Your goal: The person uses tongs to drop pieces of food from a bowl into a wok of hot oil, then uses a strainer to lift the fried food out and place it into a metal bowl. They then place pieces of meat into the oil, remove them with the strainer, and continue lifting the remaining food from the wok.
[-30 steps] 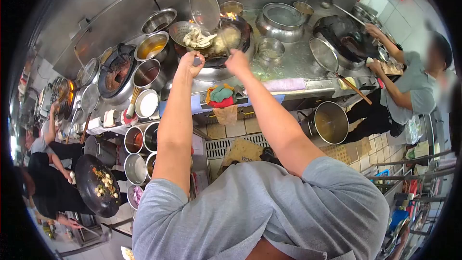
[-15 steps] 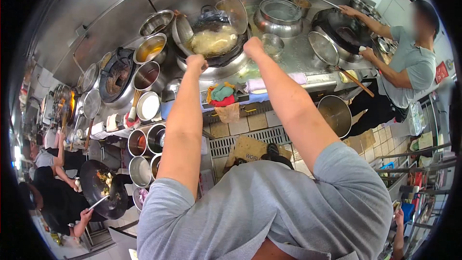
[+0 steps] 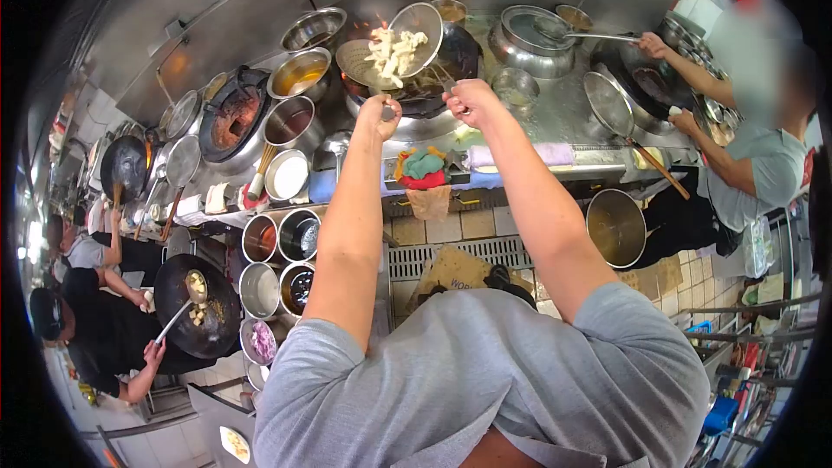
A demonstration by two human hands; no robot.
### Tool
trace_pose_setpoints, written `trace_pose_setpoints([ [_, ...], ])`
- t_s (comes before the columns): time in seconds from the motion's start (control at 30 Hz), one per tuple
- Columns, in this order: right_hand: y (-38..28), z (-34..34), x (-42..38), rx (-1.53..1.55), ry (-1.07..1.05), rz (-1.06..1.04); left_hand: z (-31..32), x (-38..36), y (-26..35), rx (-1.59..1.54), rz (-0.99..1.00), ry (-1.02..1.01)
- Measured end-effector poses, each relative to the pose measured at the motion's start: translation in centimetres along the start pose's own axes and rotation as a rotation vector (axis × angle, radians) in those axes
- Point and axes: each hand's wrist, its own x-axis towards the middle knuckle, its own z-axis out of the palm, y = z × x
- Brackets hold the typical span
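My left hand (image 3: 381, 114) is closed round the handle of a perforated strainer (image 3: 354, 64), which is over the wok at the left. In my right hand (image 3: 471, 102) is the handle of a round mesh strainer (image 3: 426, 19), tilted on its side above the perforated one. Pale food pieces (image 3: 394, 54) spread between the two strainers, some against the mesh. Below and behind them sits a dark wok (image 3: 462, 54) on a burner, its left part hidden by the strainers.
Bowls of liquid, including an amber one (image 3: 300, 76), stand left of the wok. A lidded steel pot (image 3: 530, 43) is to its right. Folded cloths (image 3: 423, 168) lie at the counter edge. One co-worker works a wok (image 3: 641, 74) at right; others are at left.
Both strainers have risen from the wok, carrying the pale food up out of the oil. The mesh strainer has swung left over the perforated one. Small flames show behind the food.
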Motion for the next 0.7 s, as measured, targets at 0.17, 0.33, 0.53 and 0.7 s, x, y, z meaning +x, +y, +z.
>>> trace_pose_setpoints([
  [0.17, 0.2, -1.7, 3.5, -0.456, -0.002, -0.226, -1.0, 0.5, 0.6, -0.247, -0.142, -0.139],
  [0.33, -2.7, -0.7, -0.3, -1.166, 0.386, -0.819, -0.7, -0.6, 1.1, -0.312, -0.127, -0.189],
  [0.53, 0.2, 1.1, -5.4, -1.036, 0.443, -0.926, 0.1, -1.1, 1.5, -0.338, -0.181, -0.208],
  [0.7, 5.0, 1.3, 5.0, -1.006, 0.295, -0.627, 2.0, -0.6, 0.8, -0.245, -0.111, -0.179],
])
